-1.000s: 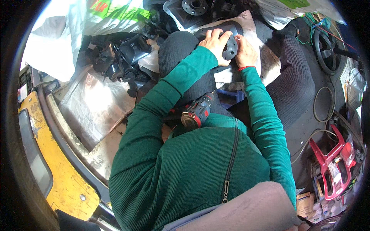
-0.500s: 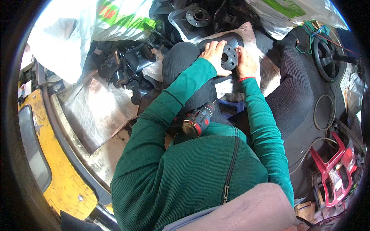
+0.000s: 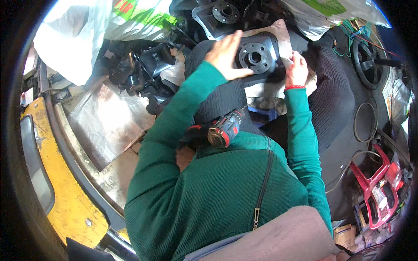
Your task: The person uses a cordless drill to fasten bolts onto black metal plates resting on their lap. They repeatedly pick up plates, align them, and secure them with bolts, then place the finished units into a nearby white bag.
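Down near, on the left, a scuffed yellow panel [image 3: 72, 174]; across on the right, a pink plastic frame [image 3: 375, 187] among clutter. And here's a cordless drill [image 3: 224, 129], lying at the person's lap, its front end pointing far and a touch right. Just beyond, a bit of blue plastic [image 3: 263, 114] shows between the legs. Left of there, a clear plastic sheet [image 3: 109, 117] catches the glare.

Now the middle of the action: the left hand [image 3: 224, 56] is spread wide, released, its thumb reaching over the near-left edge of a black plate [image 3: 273, 48]. On that plate sits the round black disc [image 3: 261, 66], face up, ringed with holes, hub at its centre, between the two hands. Right hand [image 3: 297, 69], just right of the plate: fingers bunched together, and whether they pinch anything I can't tell. Pale cloth [image 3: 284, 32] lies underneath.

Farther off, a second holed disc [image 3: 226, 12], and white bags [image 3: 72, 48] far left.
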`<state>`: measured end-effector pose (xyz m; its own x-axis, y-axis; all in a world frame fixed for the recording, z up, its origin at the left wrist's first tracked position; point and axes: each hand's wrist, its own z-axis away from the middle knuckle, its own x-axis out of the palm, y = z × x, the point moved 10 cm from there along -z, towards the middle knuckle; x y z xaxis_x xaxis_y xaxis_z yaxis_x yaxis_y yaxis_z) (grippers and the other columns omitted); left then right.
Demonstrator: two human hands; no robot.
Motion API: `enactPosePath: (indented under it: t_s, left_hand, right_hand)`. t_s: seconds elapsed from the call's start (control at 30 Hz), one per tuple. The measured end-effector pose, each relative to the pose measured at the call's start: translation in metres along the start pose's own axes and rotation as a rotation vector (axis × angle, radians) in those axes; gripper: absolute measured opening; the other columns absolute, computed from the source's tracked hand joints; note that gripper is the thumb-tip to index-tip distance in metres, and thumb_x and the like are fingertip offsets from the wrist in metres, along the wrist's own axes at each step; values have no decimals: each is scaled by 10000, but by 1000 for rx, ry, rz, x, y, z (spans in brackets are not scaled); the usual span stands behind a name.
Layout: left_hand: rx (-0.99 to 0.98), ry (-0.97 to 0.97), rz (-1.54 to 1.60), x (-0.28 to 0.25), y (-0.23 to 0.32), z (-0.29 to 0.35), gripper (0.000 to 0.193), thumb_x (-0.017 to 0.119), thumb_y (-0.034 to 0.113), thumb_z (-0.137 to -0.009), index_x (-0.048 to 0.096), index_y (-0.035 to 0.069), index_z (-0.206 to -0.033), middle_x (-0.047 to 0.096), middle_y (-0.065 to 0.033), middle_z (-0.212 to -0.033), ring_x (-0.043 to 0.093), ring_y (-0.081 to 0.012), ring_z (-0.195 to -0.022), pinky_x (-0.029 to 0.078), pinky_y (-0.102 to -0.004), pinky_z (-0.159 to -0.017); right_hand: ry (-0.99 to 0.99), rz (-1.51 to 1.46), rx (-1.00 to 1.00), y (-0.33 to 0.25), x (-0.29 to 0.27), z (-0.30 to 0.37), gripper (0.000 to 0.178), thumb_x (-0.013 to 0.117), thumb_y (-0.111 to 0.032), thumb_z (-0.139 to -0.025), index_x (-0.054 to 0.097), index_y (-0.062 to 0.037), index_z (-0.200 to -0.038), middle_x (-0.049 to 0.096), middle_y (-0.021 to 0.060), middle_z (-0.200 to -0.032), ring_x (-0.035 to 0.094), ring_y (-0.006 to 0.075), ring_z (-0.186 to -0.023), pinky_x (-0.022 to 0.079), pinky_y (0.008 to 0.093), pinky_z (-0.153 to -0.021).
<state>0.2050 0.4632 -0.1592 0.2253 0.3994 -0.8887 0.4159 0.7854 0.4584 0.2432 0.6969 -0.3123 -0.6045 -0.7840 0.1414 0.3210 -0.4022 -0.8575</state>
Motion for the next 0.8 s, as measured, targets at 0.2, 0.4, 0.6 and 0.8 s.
enactPosePath:
  t_s: [0.2, 0.4, 0.6, 0.8]
  left_hand:
    - [-167, -283, 446, -30, 2, 104, 547, 730, 199, -756, 532, 57, -1246, 648, -74, -1012, 609, -125, -875, 468, -246, -655]
    - [-169, -668, 507, -5, 23, 169, 524, 591, 40, -727, 538, 89, -1247, 605, -114, -1086, 603, -196, -935, 466, -277, -713]
    - [-4, -566, 5, 3, 42, 175, 775, 670, 197, -677, 355, 148, -1384, 556, -81, -1078, 568, -269, -969, 460, -361, -785]
    - [-250, -480, 436, -21, 24, 149, 690, 761, 168, -695, 456, 87, -1308, 602, -105, -1082, 626, -270, -911, 497, -356, -824]
  right_hand:
    - [-321, -475, 407, 10, 0, 65, 172, 552, -245, -930, 541, -103, -1025, 491, -50, -801, 307, 20, -512, 233, 172, -425]
    - [-385, -426, 422, 12, -2, 92, 221, 573, -251, -919, 514, -93, -1062, 536, -4, -875, 292, 19, -512, 237, 164, -422]
    - [-477, -310, 379, 5, 18, 103, 340, 610, -198, -886, 502, -57, -1176, 551, 4, -885, 307, 12, -481, 249, 159, -408]
    - [-678, -207, 404, 1, 40, 131, 335, 561, -186, -915, 549, 4, -1191, 539, -29, -837, 337, 5, -520, 254, 152, -429]
